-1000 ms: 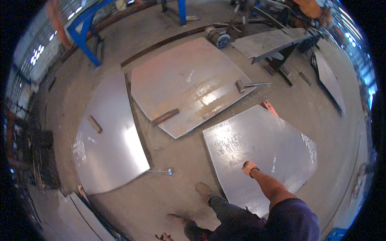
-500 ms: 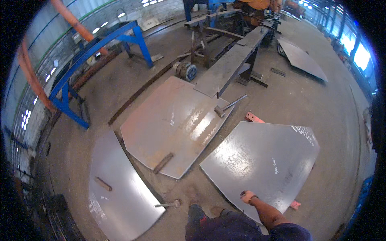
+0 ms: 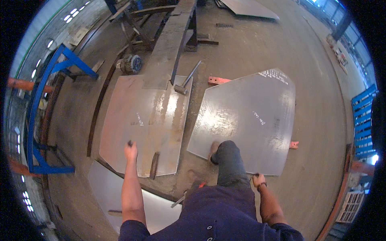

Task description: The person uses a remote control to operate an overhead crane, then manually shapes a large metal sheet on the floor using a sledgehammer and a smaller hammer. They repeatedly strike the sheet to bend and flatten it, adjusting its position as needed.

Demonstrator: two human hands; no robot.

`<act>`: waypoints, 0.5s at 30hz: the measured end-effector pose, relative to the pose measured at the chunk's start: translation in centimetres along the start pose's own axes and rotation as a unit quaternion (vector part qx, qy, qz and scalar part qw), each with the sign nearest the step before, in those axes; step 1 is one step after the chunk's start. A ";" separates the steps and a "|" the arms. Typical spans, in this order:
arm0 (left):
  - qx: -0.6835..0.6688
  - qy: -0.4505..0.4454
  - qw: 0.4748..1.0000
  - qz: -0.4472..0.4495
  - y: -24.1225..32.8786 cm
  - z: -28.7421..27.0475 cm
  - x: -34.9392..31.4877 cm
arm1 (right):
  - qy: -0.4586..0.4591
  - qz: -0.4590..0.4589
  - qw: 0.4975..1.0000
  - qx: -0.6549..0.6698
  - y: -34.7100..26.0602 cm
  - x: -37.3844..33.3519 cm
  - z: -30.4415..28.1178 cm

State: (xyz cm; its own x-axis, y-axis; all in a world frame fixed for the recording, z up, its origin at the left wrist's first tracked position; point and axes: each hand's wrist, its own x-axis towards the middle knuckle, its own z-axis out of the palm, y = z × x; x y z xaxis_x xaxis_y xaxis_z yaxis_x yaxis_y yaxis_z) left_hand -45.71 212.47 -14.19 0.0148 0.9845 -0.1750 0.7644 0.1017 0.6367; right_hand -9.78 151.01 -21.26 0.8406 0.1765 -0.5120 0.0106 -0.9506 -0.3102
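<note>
My left hand [image 3: 130, 152], closed with a small dark thing I cannot make out at its fingers, is held out over a rust-tinted steel plate [image 3: 120, 104]. My right hand [image 3: 259, 180], with a dark band at the wrist, is closed beside my leg near the lower edge of a grey steel plate [image 3: 241, 100]. Something small and dark shows at its fingers too, but its kind is unclear. A sledgehammer [image 3: 181, 89] rests on the rust-tinted plate. Below that plate lies a third plate [image 3: 159, 205], partly hidden by my left arm and body.
Short metal bars [image 3: 154, 165] lie on two plates. Red drilled pieces [image 3: 218, 80] stick out from under the right plate. An electric motor [image 3: 129, 64] sits beside a long steel beam [image 3: 171, 40]. A blue frame [image 3: 36, 112] stands at left, a blue slatted rack [image 3: 363, 120] at right.
My view has swung to the right and I have stepped toward the right plate. My left arm has come into view, reaching forward. My right hand has moved off the plate to beside my leg.
</note>
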 end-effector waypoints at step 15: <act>0.136 0.047 0.848 0.510 53.7 25.4 35.8 | -0.365 0.083 0.841 -0.390 -14.4 34.9 0.6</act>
State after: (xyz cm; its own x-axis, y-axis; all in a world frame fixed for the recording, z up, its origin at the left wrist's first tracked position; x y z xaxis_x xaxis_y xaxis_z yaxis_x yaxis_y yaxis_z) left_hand 12.24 249.55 -5.30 0.7157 0.5495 0.4310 0.5065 -0.8333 0.2214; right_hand 19.09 171.00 -35.19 0.3123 -0.1357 -0.9402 0.5183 -0.8051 0.2884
